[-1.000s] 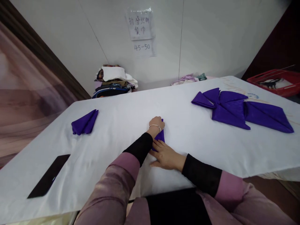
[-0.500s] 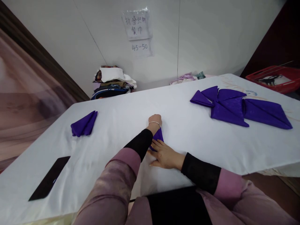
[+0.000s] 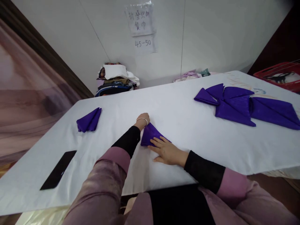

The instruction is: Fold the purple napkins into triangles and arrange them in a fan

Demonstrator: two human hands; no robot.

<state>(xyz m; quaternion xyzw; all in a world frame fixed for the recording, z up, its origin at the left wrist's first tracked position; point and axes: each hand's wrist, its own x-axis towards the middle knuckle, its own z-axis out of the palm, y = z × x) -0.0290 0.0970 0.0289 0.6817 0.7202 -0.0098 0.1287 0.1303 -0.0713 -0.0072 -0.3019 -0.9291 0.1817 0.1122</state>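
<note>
A purple cloth napkin (image 3: 150, 133), folded into a triangle, lies flat on the white-covered table in front of me. At its far tip my left hand (image 3: 144, 118) is closed, its fingertips mostly hidden behind the knuckles and wrist. My right hand (image 3: 165, 150) rests open across the near right part of the napkin, palm down with fingers spread. Off to the left stands a purple napkin folded into a pleated cone (image 3: 89, 120).
Several folded purple napkins (image 3: 234, 104) overlap at the right of the white tablecloth (image 3: 117, 112). A dark flat slab (image 3: 58, 170) lies at the left. Clothes piles (image 3: 116, 79) sit beyond the far edge, under a handwritten sign (image 3: 140, 23). A red basket (image 3: 278, 76) is at far right.
My left hand has moved left and now uncovers more of the triangular napkin. The right hand stays on the cloth, fingers flatter. The view has shifted slightly.
</note>
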